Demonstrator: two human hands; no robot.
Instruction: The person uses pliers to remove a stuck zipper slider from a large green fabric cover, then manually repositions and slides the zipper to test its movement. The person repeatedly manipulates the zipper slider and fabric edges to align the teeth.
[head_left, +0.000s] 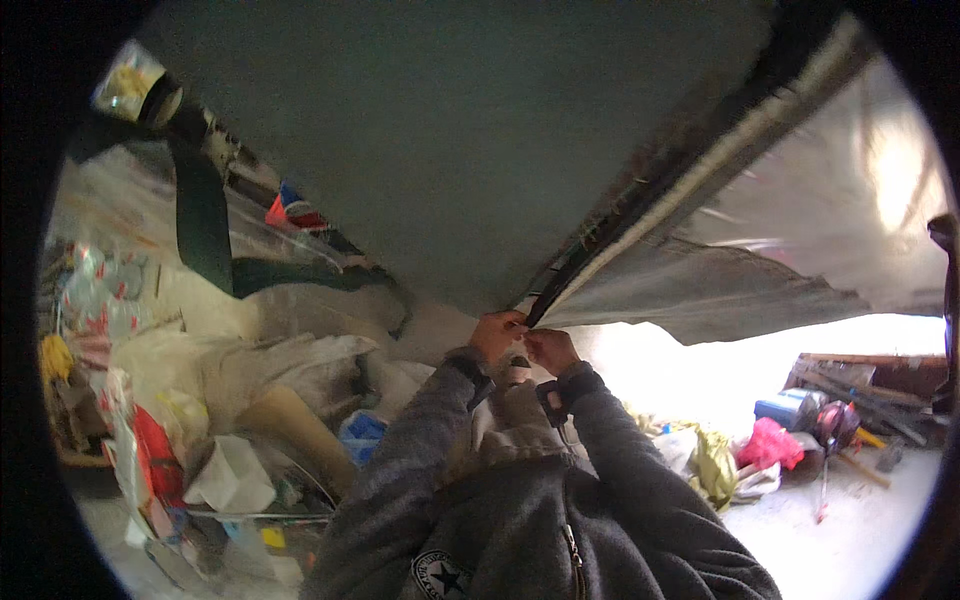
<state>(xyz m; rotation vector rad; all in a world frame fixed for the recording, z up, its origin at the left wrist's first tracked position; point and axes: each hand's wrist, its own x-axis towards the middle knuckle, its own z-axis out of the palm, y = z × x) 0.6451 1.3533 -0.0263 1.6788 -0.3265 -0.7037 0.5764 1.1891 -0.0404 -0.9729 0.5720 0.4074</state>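
Note:
Both my arms reach forward, and my hands meet at the lower end of a dark, frayed edge strip [590,240]. This strip runs along the side of a large grey-green panel [400,140], which looks fabric-covered. My left hand [497,337] is closed, its fingertips pinching at the strip's end. Close beside it, my right hand [551,350] is also closed at the same spot. Exactly what lies between the fingertips is small and partly hidden. A pale grey sheet [740,270] hangs from the edge to the right of my hands.
To the left lie crumpled pale cloth [250,370], clear plastic bottles [105,285], a white bag [232,475] and a red item [155,455]. At right sit a pink bag [772,443], a blue box [785,408] and wooden boards [870,395]. A dark green strap [205,220] hangs at upper left.

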